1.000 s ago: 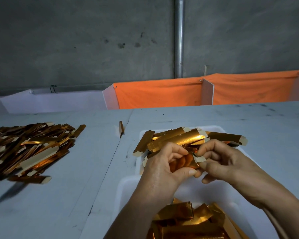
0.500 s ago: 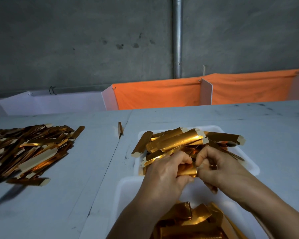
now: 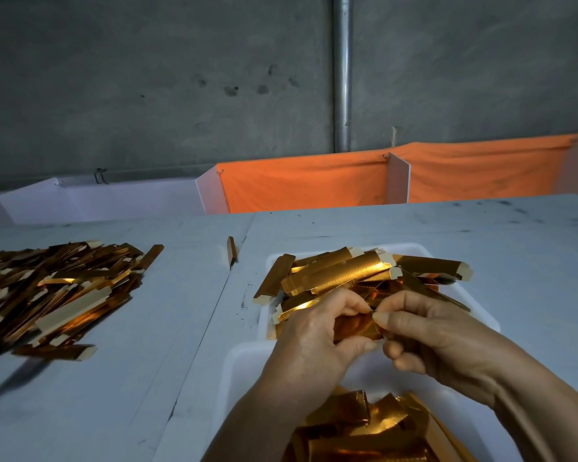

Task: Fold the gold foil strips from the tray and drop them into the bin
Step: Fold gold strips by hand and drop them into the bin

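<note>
Both hands have drawn closer since a moment ago: left hand [image 3: 311, 341] and right hand [image 3: 437, 341] pinch one gold foil strip [image 3: 356, 328] between them, just above the bin [image 3: 241, 371], with the tray [image 3: 424, 253] of strips right behind the grip.

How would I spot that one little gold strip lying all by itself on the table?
Start at the white tray heaped with gold strips beyond the hands, then look just left of its far corner, where a seam splits the pale table. The lone strip sits there, pointing away from the viewer. Unlike the big loose pile further left, it touches no other strip.
</note>
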{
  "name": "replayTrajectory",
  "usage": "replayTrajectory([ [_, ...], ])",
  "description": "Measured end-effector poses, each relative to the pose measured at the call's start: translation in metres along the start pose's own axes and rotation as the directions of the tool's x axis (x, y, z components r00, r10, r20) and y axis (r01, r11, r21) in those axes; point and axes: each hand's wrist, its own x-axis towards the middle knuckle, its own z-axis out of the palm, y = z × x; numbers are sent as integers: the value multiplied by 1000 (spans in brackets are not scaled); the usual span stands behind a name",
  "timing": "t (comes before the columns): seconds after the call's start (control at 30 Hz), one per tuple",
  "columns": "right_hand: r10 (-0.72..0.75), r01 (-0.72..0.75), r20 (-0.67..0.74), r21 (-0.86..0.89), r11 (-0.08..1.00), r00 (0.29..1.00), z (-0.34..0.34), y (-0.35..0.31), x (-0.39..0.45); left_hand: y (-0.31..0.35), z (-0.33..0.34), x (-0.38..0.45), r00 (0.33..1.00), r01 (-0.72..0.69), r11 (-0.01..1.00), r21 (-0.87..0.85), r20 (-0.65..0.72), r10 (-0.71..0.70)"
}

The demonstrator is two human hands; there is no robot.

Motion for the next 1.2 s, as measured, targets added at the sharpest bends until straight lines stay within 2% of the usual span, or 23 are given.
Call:
replayTrajectory([
  [0.17,-33,32,-11,-94,995,999,-2,-1,0,0,1,0,999,32,999,2,26,-32],
  [0.3,-51,48,-30,-99,994,998,-3,0,1,-2,0,0,998,58,996,-61,27,-56],
  [0.5,-109,100,-43,-174,980,993,-3,2,2,-3,-2,0,999,23,996,-87,32,-21],
  [0.67,-187,172,-33,-261,950,982,0,5,3,-4,-2,-1,999,-2,1000,8,36,2],
  [0.77,-223,213,-5,-286,934,975,0,5,3,-3,-2,-2,999,-19,1000,-5,32,19],
  [1.07,-145,139,100,67,988,984,-5,0,1,-2,-9,0,997,-64,960,-273,19,71],
  [1.13,-109,97,118,104,990,987,-6,-2,0,-2,-9,0,993,-113,960,-258,4,118],
  [1.2,-70,62,112,79,995,991,-8,-2,-1,-1,-8,0,989,-150,975,-162,-4,151],
])
